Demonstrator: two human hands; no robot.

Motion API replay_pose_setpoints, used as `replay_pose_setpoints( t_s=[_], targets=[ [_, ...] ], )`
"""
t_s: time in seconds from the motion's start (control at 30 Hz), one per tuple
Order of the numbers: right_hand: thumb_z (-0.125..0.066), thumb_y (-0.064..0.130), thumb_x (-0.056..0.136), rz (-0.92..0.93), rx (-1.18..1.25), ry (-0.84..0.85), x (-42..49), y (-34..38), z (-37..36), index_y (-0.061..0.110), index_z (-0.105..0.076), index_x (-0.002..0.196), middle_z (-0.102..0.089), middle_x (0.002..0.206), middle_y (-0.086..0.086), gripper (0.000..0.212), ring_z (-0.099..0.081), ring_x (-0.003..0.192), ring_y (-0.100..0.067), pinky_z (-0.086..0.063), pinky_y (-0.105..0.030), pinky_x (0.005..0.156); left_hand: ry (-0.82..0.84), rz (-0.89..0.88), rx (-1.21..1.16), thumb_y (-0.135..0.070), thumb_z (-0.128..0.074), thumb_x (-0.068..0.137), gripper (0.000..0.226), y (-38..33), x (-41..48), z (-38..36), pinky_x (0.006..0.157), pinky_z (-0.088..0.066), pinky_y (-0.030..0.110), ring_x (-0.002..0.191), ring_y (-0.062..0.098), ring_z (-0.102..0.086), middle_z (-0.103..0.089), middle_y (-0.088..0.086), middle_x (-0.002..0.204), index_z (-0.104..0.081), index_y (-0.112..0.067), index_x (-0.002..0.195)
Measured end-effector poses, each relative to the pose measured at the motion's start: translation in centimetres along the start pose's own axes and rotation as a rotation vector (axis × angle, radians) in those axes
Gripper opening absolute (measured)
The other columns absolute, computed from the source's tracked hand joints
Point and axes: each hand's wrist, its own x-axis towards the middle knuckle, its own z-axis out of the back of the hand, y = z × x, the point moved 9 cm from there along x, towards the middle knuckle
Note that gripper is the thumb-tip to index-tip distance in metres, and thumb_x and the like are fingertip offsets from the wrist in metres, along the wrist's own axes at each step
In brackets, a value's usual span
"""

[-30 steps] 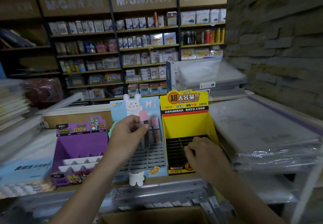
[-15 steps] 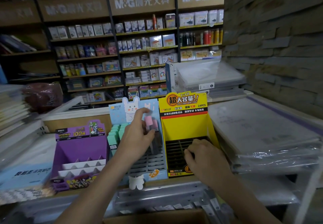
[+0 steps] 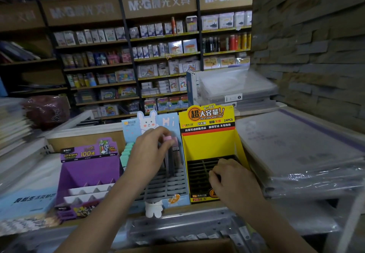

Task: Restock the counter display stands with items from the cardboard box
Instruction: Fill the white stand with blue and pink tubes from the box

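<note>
Left hand [image 3: 147,154]: raised over the back of the blue bunny stand [image 3: 167,185], with thumb and fingertips pinching a pink-capped tube [image 3: 167,138] at its top end.
Pink-capped tube: upright at the stand's rear right corner, just beside other dark tubes [image 3: 176,154] that stand in the slots there.
Right hand [image 3: 235,183]: knuckles up on the yellow stand [image 3: 209,142], fingers curled down into its black grid (I cannot tell whether they hold anything).
Blue bunny stand: between the purple stand [image 3: 88,171] and the yellow one, with mint-green items [image 3: 127,150] in its left rear rows.
Cardboard box [image 3: 177,247]: only a brown edge shows at the bottom of the view, below the counter.
</note>
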Motion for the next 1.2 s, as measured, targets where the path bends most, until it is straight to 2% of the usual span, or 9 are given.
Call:
replay_pose_setpoints(
  t_s=[0.07, 0.17, 0.43, 0.6, 0.67, 0.8, 0.93, 1.07, 1.2],
  targets=[
    [-0.041, 0.037, 0.101, 0.001, -0.003, -0.003, 0.0, 0.1, 0.0, 0.020, -0.066, 0.087, -0.049, 0.084, 0.011, 0.033, -0.046, 0.081, -0.004, -0.047, -0.022, 0.069, 0.023, 0.051, -0.083, -0.028, -0.073, 0.090, 0.011, 0.4, 0.3, 0.2, 0.056, -0.048, 0.027, 0.064, 0.002, -0.062, -0.065, -0.016, 0.078, -0.064, -0.030, 0.084],
    [-0.042, 0.036, 0.101, 0.005, -0.005, -0.014, 0.1, 0.1, 0.0, 0.020, -0.066, 0.085, -0.048, 0.083, 0.012, 0.033, -0.045, 0.080, -0.004, -0.044, -0.020, 0.067, 0.068, 0.100, -0.177, -0.019, -0.073, 0.091, 0.015, 1.0, 1.1, 0.5, 0.060, -0.057, 0.037, 0.064, 0.015, -0.066, -0.068, -0.007, 0.073, -0.063, -0.028, 0.082],
    [-0.042, 0.035, 0.100, 0.006, -0.016, -0.020, 0.0, 0.2, -0.1, 0.020, -0.066, 0.085, -0.049, 0.082, 0.011, 0.033, -0.045, 0.077, -0.004, -0.042, -0.018, 0.064, 0.245, 0.045, -0.080, -0.017, -0.065, 0.094, 0.014, -0.1, 1.7, -0.3, 0.065, -0.048, 0.029, 0.070, 0.008, -0.060, -0.066, -0.008, 0.078, -0.063, -0.026, 0.083],
    [-0.041, 0.036, 0.101, 0.012, -0.014, -0.023, -0.1, 0.3, 0.1, 0.022, -0.068, 0.089, -0.050, 0.085, 0.013, 0.033, -0.046, 0.081, -0.002, -0.047, -0.019, 0.068, 0.269, 0.053, -0.073, -0.007, -0.064, 0.091, 0.025, 0.0, 1.9, -0.1, 0.061, -0.042, 0.004, 0.078, -0.009, -0.065, -0.072, -0.020, 0.080, -0.070, -0.030, 0.084],
    [-0.040, 0.036, 0.101, 0.012, -0.014, -0.018, 0.0, 0.3, 0.0, 0.022, -0.068, 0.089, -0.051, 0.086, 0.012, 0.033, -0.046, 0.082, -0.002, -0.047, -0.019, 0.069, 0.279, 0.034, -0.112, -0.003, -0.063, 0.091, 0.028, -0.4, 1.8, -0.1, 0.063, -0.044, 0.003, 0.080, -0.010, -0.066, -0.073, -0.025, 0.080, -0.071, -0.028, 0.084],
    [-0.040, 0.037, 0.100, 0.009, -0.020, -0.017, 0.0, 0.2, 0.0, 0.022, -0.067, 0.087, -0.049, 0.084, 0.013, 0.033, -0.045, 0.081, -0.003, -0.043, -0.018, 0.066, 0.240, -0.012, -0.060, 0.004, -0.061, 0.090, 0.034, -0.9, 1.7, 0.2, 0.079, -0.057, 0.024, 0.086, 0.000, -0.067, -0.073, -0.017, 0.085, -0.072, -0.029, 0.090],
    [-0.040, 0.037, 0.100, 0.009, -0.025, -0.022, 0.0, 0.2, -0.1, 0.022, -0.066, 0.086, -0.049, 0.083, 0.012, 0.033, -0.046, 0.080, -0.003, -0.043, -0.018, 0.065, 0.186, -0.043, -0.011, 0.002, -0.061, 0.092, 0.027, -1.2, 1.8, 0.5, 0.070, -0.048, 0.008, 0.078, -0.009, -0.063, -0.066, -0.026, 0.075, -0.074, -0.023, 0.094],
    [-0.040, 0.037, 0.100, 0.011, -0.031, -0.018, -0.1, 0.3, -0.1, 0.022, -0.067, 0.087, -0.050, 0.084, 0.012, 0.033, -0.046, 0.081, -0.003, -0.046, -0.019, 0.067, 0.171, -0.042, 0.049, 0.001, -0.065, 0.090, 0.025, -1.4, 2.0, 0.5, 0.082, -0.056, 0.030, 0.089, 0.014, -0.066, -0.069, -0.005, 0.095, -0.072, -0.018, 0.105],
    [-0.041, 0.037, 0.100, 0.006, -0.026, -0.019, -0.1, 0.3, 0.1, 0.022, -0.068, 0.088, -0.051, 0.085, 0.013, 0.033, -0.047, 0.082, -0.003, -0.048, -0.020, 0.069, 0.187, -0.044, 0.067, 0.006, -0.063, 0.089, 0.029, -1.6, 2.2, 0.6, 0.089, -0.057, 0.037, 0.098, 0.017, -0.068, -0.073, 0.000, 0.102, -0.072, -0.017, 0.104]
  ],
)
